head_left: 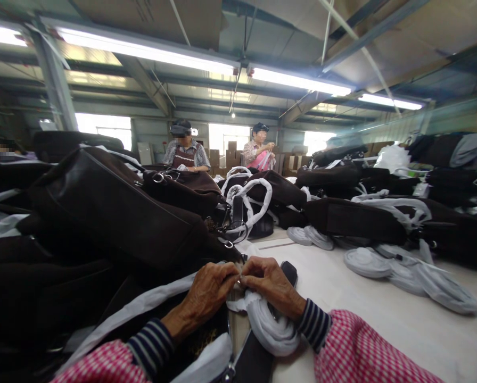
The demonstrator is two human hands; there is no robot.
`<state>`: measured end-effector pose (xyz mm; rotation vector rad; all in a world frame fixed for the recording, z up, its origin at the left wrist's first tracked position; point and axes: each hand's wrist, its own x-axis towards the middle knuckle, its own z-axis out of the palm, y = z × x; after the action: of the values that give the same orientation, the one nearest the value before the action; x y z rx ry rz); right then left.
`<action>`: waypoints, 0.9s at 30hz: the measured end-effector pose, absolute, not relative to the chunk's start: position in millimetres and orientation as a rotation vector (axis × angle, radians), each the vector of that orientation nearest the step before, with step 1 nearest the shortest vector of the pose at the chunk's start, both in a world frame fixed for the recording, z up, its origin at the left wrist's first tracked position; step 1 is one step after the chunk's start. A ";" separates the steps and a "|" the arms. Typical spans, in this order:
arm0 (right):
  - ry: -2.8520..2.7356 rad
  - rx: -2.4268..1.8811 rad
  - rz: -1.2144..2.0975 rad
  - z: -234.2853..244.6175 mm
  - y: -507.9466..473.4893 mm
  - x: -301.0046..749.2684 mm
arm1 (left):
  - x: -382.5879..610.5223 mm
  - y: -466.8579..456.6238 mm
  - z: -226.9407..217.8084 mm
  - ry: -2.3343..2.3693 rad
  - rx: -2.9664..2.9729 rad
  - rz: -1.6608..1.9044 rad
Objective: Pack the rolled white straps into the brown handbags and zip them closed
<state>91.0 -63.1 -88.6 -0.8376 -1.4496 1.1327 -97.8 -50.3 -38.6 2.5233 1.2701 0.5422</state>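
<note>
My left hand (206,292) and my right hand (268,284) meet fingertip to fingertip low in the middle of the view, pinching a small part at the end of a dark bag strap (254,356). White wrapping tissue (268,327) is wound around that strap under my right wrist. A long white strip (138,307) runs off to the left beneath my left hand. The strap belongs to a dark brown handbag (114,213) lying just beyond my hands.
Many dark brown handbags (358,218) with white-wrapped handles are piled across the white table (382,314). Rolls of white tissue (406,274) lie at right. Two other people (184,151) work at the far side, and cardboard boxes stand behind them.
</note>
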 end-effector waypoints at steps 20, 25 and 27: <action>-1.218 -0.663 1.320 -85.1 -60.6 87.8 | -89.1 -40.7 -45.4 1.080 1.574 0.749; -1.212 -0.684 1.347 -84.5 -59.8 85.5 | -88.8 -42.3 -42.3 1.104 1.541 0.719; -1.222 -0.682 1.342 -85.7 -58.9 86.0 | -89.0 -42.0 -41.0 1.107 1.547 0.701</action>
<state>86.0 -58.9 -85.7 -0.6825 -1.2218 1.3417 -89.0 -42.0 -41.0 1.5472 1.1067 0.7010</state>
